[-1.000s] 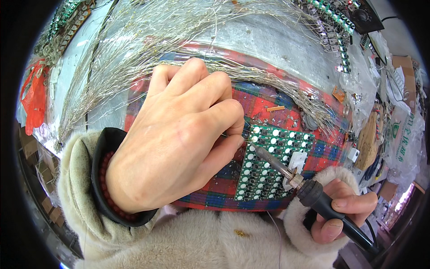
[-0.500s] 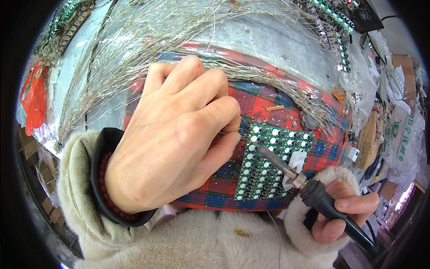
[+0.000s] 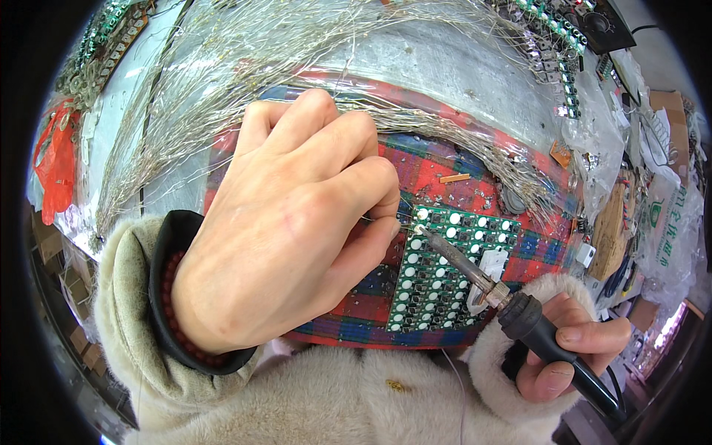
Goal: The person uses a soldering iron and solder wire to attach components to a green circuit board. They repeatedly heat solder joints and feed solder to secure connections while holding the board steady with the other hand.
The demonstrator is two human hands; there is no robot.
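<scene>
A soldering iron [image 3: 545,335] is gripped in my right hand [image 3: 582,337], its tip touching the upper left corner of a green circuit board [image 3: 445,278] dotted with white round spots. My left hand [image 3: 297,215] is closed, back upward, just left of that corner. Thumb and forefinger pinch a thin wire [image 3: 404,222] that runs to the board's edge beside the iron's tip. The other fingers are curled under, and what they may hold is hidden. A white clip-like piece [image 3: 488,278] lies on the board's right side, partly behind the iron.
Under the board lies a red and blue plaid cloth [image 3: 437,159] with metal crumbs. Bundles of thin silvery wires [image 3: 297,44] sweep across the metal table behind my hands. More circuit boards [image 3: 549,30], plastic bags [image 3: 664,230] and a wooden block [image 3: 610,237] crowd the right; a red bag [image 3: 58,159] hangs left.
The iron's tip has shifted slightly up and left to the board's corner, near the wire end. My left hand has barely moved and keeps its pinch.
</scene>
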